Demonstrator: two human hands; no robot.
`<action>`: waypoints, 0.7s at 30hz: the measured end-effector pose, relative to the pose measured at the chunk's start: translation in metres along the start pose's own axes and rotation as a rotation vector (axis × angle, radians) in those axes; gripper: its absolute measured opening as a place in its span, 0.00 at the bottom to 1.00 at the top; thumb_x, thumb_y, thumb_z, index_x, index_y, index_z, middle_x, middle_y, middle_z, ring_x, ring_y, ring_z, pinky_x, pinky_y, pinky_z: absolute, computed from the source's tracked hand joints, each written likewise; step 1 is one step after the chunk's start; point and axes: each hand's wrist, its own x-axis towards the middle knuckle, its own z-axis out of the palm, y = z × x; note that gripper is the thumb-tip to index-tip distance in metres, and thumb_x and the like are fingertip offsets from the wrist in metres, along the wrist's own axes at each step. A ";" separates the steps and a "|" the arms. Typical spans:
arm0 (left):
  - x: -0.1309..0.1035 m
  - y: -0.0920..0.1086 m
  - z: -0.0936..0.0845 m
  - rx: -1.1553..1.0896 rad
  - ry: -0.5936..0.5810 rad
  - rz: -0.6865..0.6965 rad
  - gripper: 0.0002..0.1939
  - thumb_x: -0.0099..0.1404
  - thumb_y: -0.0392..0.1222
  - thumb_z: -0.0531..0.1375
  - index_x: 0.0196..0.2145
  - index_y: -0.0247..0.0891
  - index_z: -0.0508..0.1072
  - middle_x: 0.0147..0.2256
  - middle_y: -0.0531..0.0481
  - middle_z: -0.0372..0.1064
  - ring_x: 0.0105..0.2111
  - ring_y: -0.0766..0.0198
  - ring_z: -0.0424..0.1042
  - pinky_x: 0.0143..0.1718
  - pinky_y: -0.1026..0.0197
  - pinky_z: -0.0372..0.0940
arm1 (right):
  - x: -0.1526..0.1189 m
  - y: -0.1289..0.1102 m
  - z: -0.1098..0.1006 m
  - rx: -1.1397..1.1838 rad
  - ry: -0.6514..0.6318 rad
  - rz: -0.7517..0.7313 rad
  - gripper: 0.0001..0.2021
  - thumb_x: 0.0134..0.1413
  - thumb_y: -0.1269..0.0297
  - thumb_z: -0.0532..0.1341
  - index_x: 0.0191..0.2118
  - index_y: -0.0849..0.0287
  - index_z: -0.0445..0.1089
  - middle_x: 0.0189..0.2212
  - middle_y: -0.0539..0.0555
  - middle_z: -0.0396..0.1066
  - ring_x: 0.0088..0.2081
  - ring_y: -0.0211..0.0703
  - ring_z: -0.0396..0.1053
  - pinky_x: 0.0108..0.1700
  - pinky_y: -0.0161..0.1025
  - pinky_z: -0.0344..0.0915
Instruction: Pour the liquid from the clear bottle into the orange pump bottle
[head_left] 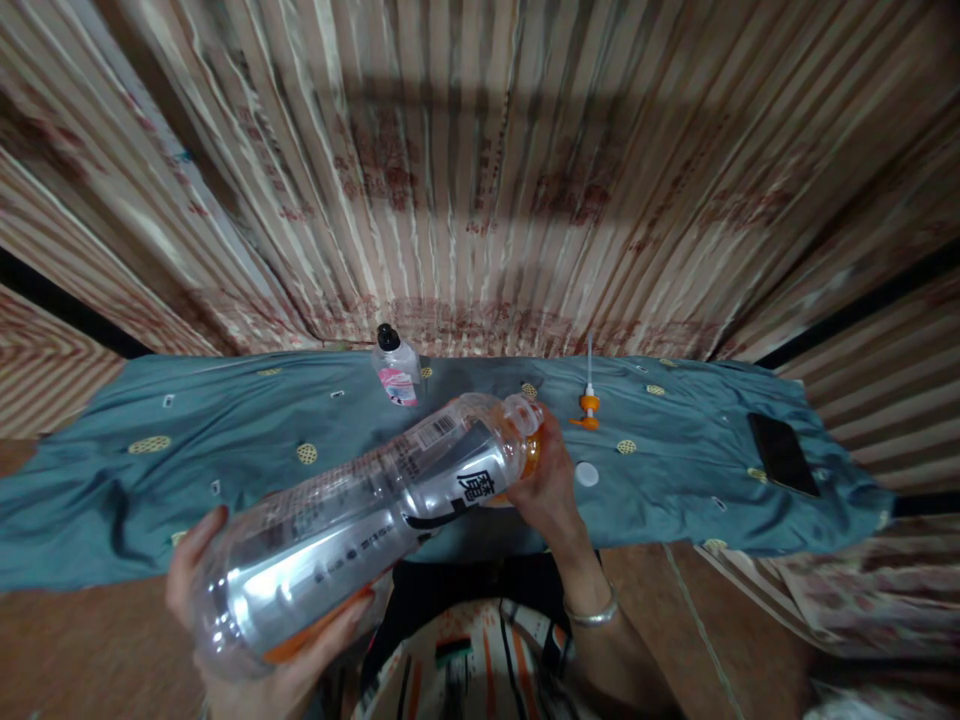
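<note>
A large clear bottle [360, 520] with a silvery label and dark characters is tilted across the view, its open neck toward the right. Wrapped round its base at the lower left is my left hand [277, 620]. My right hand [551, 470] is closed on an orange container [532, 455] just below and behind the clear bottle's neck; most of that container is hidden by the clear bottle. An orange pump head [589, 405] with a clear tube lies on the cloth to the right, and a white round cap [586, 473] is near my right wrist.
A small bottle [398, 375] with a black cap and pink label is at the table's back edge. A black phone [782, 454] lies at the right of the teal cloth [247, 430]. Striped curtains [465, 180] hang behind and at the sides.
</note>
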 end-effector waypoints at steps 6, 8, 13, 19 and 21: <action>-0.002 -0.004 -0.003 -0.001 0.006 -0.005 0.60 0.51 0.59 0.80 0.79 0.64 0.65 0.70 0.52 0.69 0.64 0.37 0.71 0.84 0.32 0.45 | 0.000 0.000 0.001 0.000 0.012 -0.033 0.35 0.64 0.55 0.72 0.72 0.57 0.65 0.63 0.67 0.80 0.62 0.64 0.83 0.62 0.60 0.83; -0.005 -0.014 -0.008 0.026 -0.016 0.022 0.61 0.51 0.59 0.80 0.79 0.63 0.64 0.69 0.50 0.69 0.62 0.36 0.72 0.83 0.29 0.48 | 0.000 0.000 0.001 -0.009 0.017 -0.039 0.34 0.64 0.57 0.72 0.72 0.57 0.65 0.63 0.68 0.79 0.62 0.64 0.83 0.62 0.60 0.83; -0.007 -0.027 -0.013 0.076 -0.070 0.064 0.64 0.50 0.60 0.81 0.80 0.64 0.61 0.68 0.47 0.68 0.59 0.35 0.73 0.79 0.25 0.57 | -0.001 0.000 0.001 -0.015 0.021 -0.042 0.36 0.63 0.59 0.71 0.73 0.57 0.64 0.62 0.67 0.79 0.61 0.63 0.83 0.62 0.59 0.84; -0.003 -0.007 -0.002 0.011 -0.021 -0.003 0.59 0.52 0.60 0.79 0.79 0.68 0.64 0.66 0.50 0.71 0.58 0.37 0.73 0.78 0.26 0.58 | -0.001 0.001 0.001 -0.018 0.021 -0.052 0.35 0.62 0.59 0.71 0.72 0.57 0.64 0.61 0.66 0.80 0.60 0.63 0.83 0.62 0.59 0.83; -0.004 -0.004 0.001 -0.026 0.010 -0.020 0.60 0.50 0.59 0.80 0.78 0.67 0.66 0.67 0.51 0.70 0.59 0.39 0.73 0.79 0.28 0.56 | 0.000 0.001 0.000 -0.019 0.011 -0.041 0.36 0.62 0.58 0.72 0.72 0.56 0.64 0.61 0.66 0.80 0.60 0.63 0.83 0.62 0.59 0.83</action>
